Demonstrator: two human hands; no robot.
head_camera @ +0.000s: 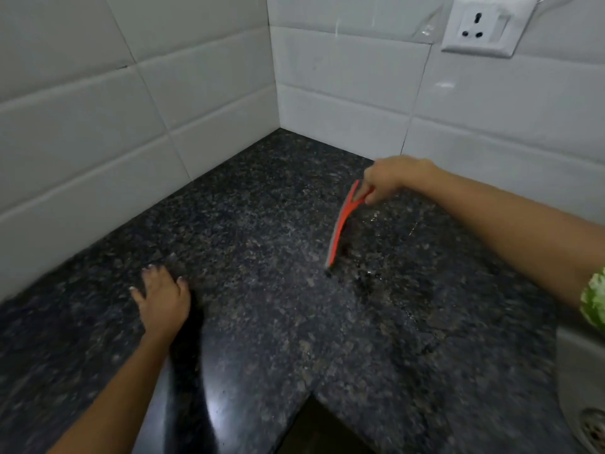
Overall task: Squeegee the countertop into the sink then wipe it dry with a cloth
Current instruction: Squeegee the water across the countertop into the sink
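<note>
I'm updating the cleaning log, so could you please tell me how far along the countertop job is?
Early on. In hand: the right hand grips the orange squeegee, blade on the wet countertop; the left hand rests flat. Water still glistens towards the sink. Wiping remains; no cloth is visible.

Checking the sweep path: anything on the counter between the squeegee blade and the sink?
Nothing visible. The right hand grips the orange plastic squeegee, blade on the dark speckled granite countertop. The wet stretch toward the steel sink at lower right is bare. The left hand rests flat on the opposite side.
</note>
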